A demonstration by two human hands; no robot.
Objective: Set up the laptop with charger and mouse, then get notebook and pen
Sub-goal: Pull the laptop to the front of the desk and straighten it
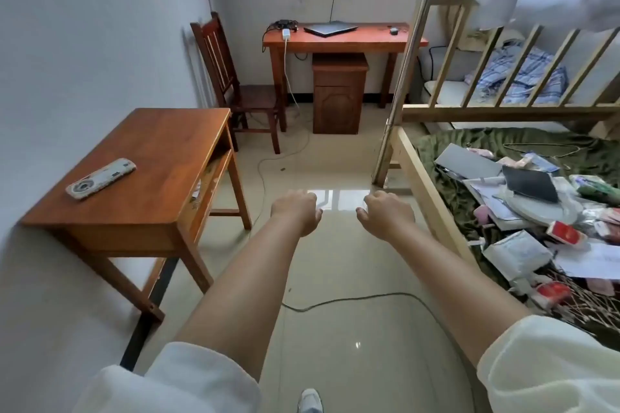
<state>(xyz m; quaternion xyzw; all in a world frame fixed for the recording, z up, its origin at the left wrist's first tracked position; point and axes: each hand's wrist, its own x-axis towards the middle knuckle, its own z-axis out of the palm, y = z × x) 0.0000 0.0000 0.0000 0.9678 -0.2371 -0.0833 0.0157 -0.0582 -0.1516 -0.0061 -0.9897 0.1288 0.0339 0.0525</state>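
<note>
A closed dark laptop point(330, 29) lies on the far orange desk point(342, 43) under the window. A black charger with coiled cable point(286, 24) sits at the desk's left end, beside a white plug point(286, 33) with a hanging white cord. A small dark mouse point(393, 31) rests near the desk's right end. My left hand point(298, 211) and my right hand point(385, 213) are stretched out over the floor, fingers curled, holding nothing. A dark notebook-like item point(530, 183) lies in the clutter on the bed; I see no pen clearly.
A wooden table point(147, 184) with a phone-like device point(100, 178) stands at the left wall. A chair point(231, 84) and a small cabinet point(339, 94) stand by the desk. The bunk bed point(429, 198) fills the right. Cables point(335, 302) trail across the tiled floor.
</note>
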